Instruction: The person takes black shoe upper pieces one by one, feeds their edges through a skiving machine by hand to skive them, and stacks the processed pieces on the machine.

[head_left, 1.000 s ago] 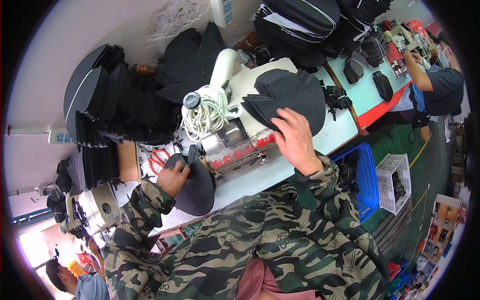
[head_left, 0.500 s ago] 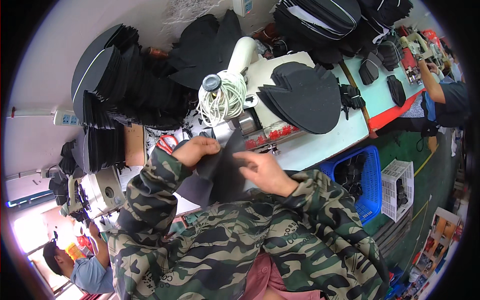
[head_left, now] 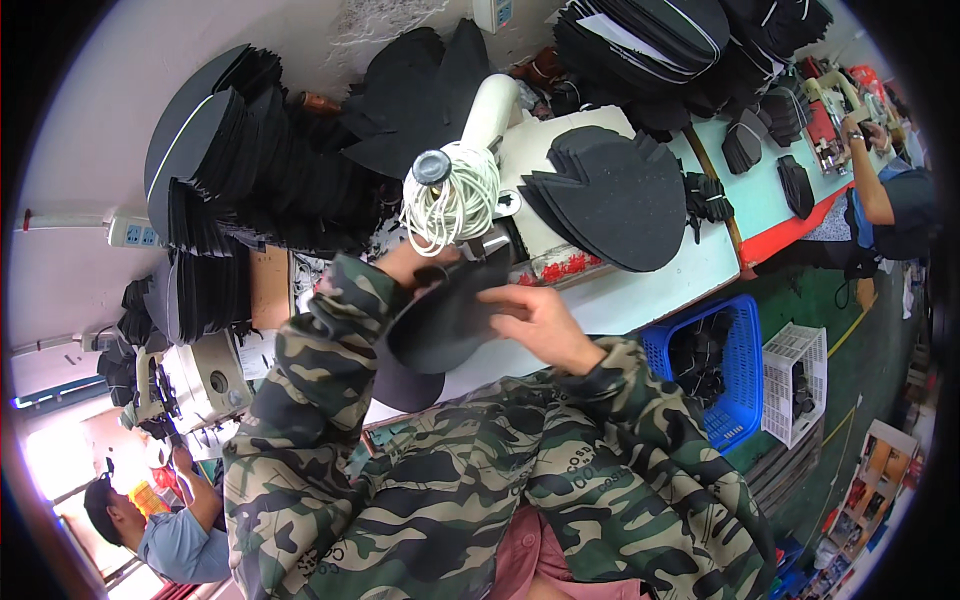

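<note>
A thin black cut piece, rounded at its lower end and slightly blurred, is tilted in front of the sewing machine. My right hand pinches its right edge between thumb and fingers. At its upper left is my left hand, close under the machine's head; its fingers are hidden behind the piece and a coil of white cord. Another dark piece lies below, on the white table edge. Notched black pieces are stacked on the machine bed.
Tall bundles of black pieces stand at the left. More tied bundles lie at the back. A blue basket and a white crate stand on the floor at right. Co-workers sit at far left and far right.
My left hand has moved up and forward toward the machine's head. The black piece has swung from upright to a flatter tilt. My right hand has shifted slightly right.
</note>
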`<state>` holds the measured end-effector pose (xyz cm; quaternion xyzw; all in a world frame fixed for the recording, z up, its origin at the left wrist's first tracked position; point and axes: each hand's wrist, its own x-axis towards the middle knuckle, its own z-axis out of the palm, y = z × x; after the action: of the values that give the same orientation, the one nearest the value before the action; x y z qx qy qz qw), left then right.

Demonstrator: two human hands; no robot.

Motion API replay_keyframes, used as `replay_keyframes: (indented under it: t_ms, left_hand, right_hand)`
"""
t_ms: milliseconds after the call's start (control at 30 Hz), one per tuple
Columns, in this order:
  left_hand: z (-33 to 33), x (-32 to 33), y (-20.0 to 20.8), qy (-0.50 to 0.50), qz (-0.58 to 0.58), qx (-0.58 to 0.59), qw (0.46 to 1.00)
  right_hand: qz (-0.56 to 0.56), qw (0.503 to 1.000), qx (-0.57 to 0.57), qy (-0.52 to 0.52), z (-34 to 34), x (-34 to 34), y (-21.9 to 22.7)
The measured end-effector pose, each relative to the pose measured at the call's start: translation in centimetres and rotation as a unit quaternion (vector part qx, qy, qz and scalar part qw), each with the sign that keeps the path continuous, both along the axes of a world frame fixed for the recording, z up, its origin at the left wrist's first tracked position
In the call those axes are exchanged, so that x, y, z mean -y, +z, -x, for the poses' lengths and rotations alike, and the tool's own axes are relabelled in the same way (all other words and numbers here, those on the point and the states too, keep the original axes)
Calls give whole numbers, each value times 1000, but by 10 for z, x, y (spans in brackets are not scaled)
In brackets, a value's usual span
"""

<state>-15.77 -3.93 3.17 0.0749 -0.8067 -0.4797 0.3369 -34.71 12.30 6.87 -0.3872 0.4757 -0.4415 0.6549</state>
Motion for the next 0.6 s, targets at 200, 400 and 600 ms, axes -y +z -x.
replay_keyframes:
  t_ms: [200, 400, 600]
  left_hand:
    - [18, -49, 8, 185, -61, 260, 946]
    - [19, -75, 79, 109, -415, 297, 853]
    - [5, -74, 50, -13, -482, 330, 812]
  right_hand:
    - [129, 933, -334, 48, 47, 11, 22]
    - [111, 948, -297, -5, 73, -12, 74]
    - [170, 905, -332, -204, 69, -27, 50]
